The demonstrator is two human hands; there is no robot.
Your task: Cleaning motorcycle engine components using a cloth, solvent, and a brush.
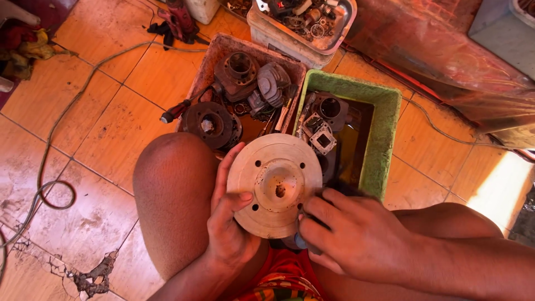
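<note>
The left hand grips the round metal disc at its left rim. The right hand is closed on a dark brush at the disc's right edge. The face looks mostly clean; other parts remain in the green tub.

My only view comes from the head camera, facing steeply down, close over my lap and the tiled floor.

pale metal disc, green tub, orange floor tiles
</note>
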